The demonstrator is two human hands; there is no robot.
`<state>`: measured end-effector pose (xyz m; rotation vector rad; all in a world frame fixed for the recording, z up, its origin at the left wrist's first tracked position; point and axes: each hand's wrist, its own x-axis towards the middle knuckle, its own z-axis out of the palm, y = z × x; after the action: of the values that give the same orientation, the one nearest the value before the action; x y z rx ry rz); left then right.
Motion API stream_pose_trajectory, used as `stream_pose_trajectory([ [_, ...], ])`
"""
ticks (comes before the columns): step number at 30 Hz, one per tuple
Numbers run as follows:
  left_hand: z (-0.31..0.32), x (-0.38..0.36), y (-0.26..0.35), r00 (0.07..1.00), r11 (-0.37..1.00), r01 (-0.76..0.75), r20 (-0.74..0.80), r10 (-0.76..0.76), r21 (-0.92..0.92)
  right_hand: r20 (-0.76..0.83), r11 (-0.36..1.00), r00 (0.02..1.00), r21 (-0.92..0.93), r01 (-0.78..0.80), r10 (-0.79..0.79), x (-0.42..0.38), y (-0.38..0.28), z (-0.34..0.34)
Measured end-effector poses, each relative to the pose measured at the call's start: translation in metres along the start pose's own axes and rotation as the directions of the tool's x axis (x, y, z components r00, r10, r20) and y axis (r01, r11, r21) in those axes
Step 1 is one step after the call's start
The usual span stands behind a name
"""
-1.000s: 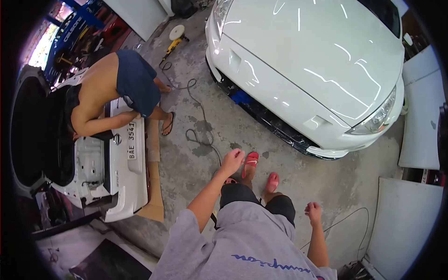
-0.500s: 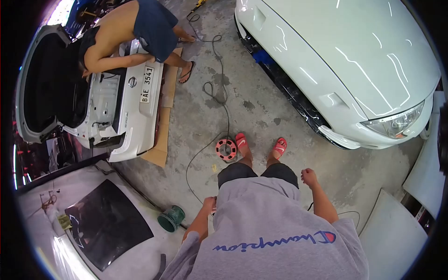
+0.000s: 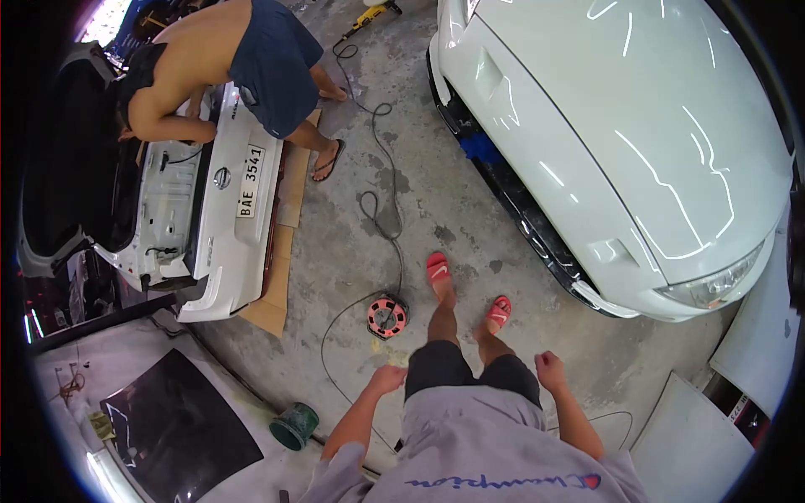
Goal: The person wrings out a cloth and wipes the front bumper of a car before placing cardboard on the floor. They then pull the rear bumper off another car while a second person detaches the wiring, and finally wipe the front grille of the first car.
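My left hand hangs beside my left thigh, its fingers loosely curled, and nothing shows in it. It is nearest to the red and black cable reel on the floor, but apart from it. On the other side, my right hand is held in a loose fist next to my shorts, with no object visible. A dark cable winds from the reel across the concrete to a yellow power tool. My feet, in red slides, are in mid-stride.
To the right stands a white car with an exposed black lower front. At left, another person leans into the raised trunk of a white car, near cardboard. A green bucket, a dark glass panel and white panels stand lower down.
I have stepped forward; my left foot is now ahead. The reel and cars sit lower in view. My left hand has swung forward. The other person leans further into the trunk.
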<state>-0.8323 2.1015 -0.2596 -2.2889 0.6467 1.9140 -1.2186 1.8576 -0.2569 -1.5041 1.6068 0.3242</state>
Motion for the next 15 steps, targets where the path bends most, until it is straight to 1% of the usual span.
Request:
stream_pose_trajectory([
  [1,-0.009,0.037,0.000,1.000,0.999,-0.006,0.010,0.007,-0.042,-0.018,0.999,1.000,0.051,-0.010,0.011,-0.001,-0.007,-0.002],
  [2,-0.012,0.075,0.001,1.000,0.999,-0.016,0.010,0.016,-0.042,-0.044,0.995,0.999,0.103,-0.013,0.018,0.001,-0.013,-0.007],
  [4,-0.026,0.167,0.018,0.979,0.967,-0.086,-0.162,0.128,0.242,-0.114,0.995,0.993,0.098,-0.031,0.042,0.014,-0.028,-0.006],
  [5,-0.035,0.204,0.034,0.974,0.947,-0.126,-0.144,0.174,0.297,-0.122,0.996,0.992,0.083,-0.031,0.041,0.032,-0.037,-0.005],
  [6,-0.055,0.245,0.061,0.969,0.919,-0.168,-0.114,0.221,0.356,-0.140,0.994,0.990,0.111,-0.011,0.026,0.047,-0.044,0.002],
  [7,-0.072,0.293,0.083,0.952,0.881,-0.279,-0.012,0.306,0.382,-0.163,0.990,0.986,0.143,0.002,0.022,0.062,-0.051,0.013],
  [8,-0.091,0.320,0.123,0.898,0.852,-0.375,-0.086,0.432,0.366,-0.138,0.989,0.990,0.147,0.034,-0.014,0.083,-0.062,0.023],
  [9,-0.109,0.347,0.164,0.865,0.871,-0.415,-0.184,0.467,0.263,-0.106,0.986,0.993,0.151,0.072,-0.056,0.113,-0.075,0.032],
  [10,-0.116,0.374,0.200,0.805,0.873,-0.427,-0.339,0.486,0.237,-0.077,0.978,0.989,0.161,0.134,-0.123,0.143,-0.081,0.044],
  [11,-0.121,0.411,0.231,0.685,0.818,-0.520,-0.452,0.571,0.245,-0.043,0.964,0.980,0.177,0.199,-0.194,0.173,-0.085,0.057],
  [12,-0.133,0.429,0.272,0.602,0.781,-0.544,-0.506,0.618,0.308,-0.030,0.966,0.982,0.175,0.190,-0.188,0.206,-0.091,0.067],
  [13,-0.140,0.457,0.306,0.449,0.703,-0.621,-0.579,0.681,0.346,-0.005,0.945,0.956,0.151,0.291,-0.293,0.236,-0.099,0.078],
  [14,-0.150,0.469,0.342,0.374,0.672,-0.633,-0.607,0.701,0.386,0.024,0.910,0.916,0.133,0.393,-0.400,0.257,-0.096,0.089],
  [15,-0.158,0.476,0.373,0.194,0.563,-0.703,-0.645,0.739,0.434,0.039,0.904,0.910,0.145,0.403,-0.412,0.272,-0.087,0.098],
])
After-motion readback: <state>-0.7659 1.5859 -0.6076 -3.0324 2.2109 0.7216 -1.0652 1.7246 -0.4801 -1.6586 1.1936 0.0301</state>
